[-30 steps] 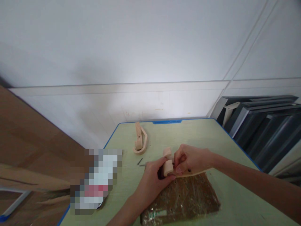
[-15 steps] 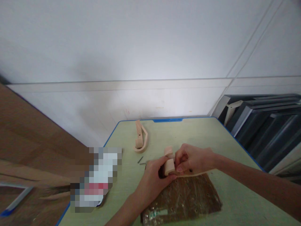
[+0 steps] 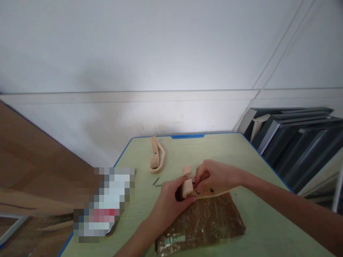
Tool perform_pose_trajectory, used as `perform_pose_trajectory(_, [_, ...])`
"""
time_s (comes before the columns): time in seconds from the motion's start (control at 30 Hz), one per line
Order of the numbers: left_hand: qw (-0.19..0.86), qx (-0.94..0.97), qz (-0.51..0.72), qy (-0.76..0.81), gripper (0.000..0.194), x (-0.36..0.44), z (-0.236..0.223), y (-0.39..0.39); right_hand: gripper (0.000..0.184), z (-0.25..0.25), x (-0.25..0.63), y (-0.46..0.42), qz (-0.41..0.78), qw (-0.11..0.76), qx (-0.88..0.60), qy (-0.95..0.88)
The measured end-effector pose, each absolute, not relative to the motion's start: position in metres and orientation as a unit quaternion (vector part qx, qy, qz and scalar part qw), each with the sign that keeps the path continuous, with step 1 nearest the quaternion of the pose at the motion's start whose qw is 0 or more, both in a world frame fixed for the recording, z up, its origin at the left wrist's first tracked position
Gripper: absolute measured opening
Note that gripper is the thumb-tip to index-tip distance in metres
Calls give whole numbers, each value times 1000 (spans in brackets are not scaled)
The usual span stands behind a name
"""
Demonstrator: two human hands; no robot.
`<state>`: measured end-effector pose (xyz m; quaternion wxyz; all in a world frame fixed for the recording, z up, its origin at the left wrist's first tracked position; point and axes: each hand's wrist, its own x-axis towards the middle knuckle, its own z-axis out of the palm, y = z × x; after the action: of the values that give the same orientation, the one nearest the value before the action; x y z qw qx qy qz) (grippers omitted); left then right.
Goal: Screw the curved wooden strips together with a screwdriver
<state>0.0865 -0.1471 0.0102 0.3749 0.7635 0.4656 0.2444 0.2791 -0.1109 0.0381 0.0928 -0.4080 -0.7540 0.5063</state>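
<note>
My left hand (image 3: 167,200) is wrapped round the end of a pale wooden piece (image 3: 188,187), thumb and fingers on either side of its raised block. The piece has a flat, long part with dark holes (image 3: 212,190), reaching right beneath my other hand. My right hand (image 3: 210,176) has its fingers pinched together just right of the block. What sits between those fingertips is too small and hidden to make out. Under the wooden piece lies a brown block wrapped in clear tape (image 3: 206,221). Two thin metal pins or nails (image 3: 156,181) rest left of my left hand.
Another pale wooden piece with a curved loop (image 3: 158,159) lies farther back on the light green table (image 3: 219,146). A pixelated flat object (image 3: 107,200) is at the table's left edge. Dark panels (image 3: 297,135) lean at right; a brown board (image 3: 34,150) stands at left.
The whole view has shifted slightly, so things appear a little farther left. My right fingers have lifted slightly, and a hole near the block now shows. My left hand keeps its hold.
</note>
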Motion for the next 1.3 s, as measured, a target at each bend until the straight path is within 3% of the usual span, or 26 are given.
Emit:
perform_pose_trajectory(0.13, [382, 760, 251, 462, 28, 87, 8, -148, 23, 57, 283, -112, 468, 106, -406, -777])
perform_pose_trajectory(0.37, [418, 742, 268, 450, 27, 87, 7, -150, 27, 92, 333, -127, 274, 240, -525, -769])
perform_pose_trajectory(0.5, [422, 743, 273, 442, 27, 86, 7, -150, 27, 60, 379, -145, 202, 254, -606, -726])
perform_pose_trajectory(0.63, [414, 746, 273, 444, 27, 86, 7, -151, 19, 1, 408, -156, 202, 232, -643, -702])
perform_pose_trajectory(0.8, [404, 755, 271, 440, 25, 86, 8, -151, 24, -45, 406, -162, 196, 218, -647, -704])
perform_pose_trajectory(1.13, [395, 759, 276, 439, 27, 84, 9, -151, 19, -44, 398, -165, 186, 200, -636, -722])
perform_pose_trajectory(1.3, [389, 761, 278, 438, 30, 85, 9, -153, 27, -40, 389, -167, 156, 194, -630, -736])
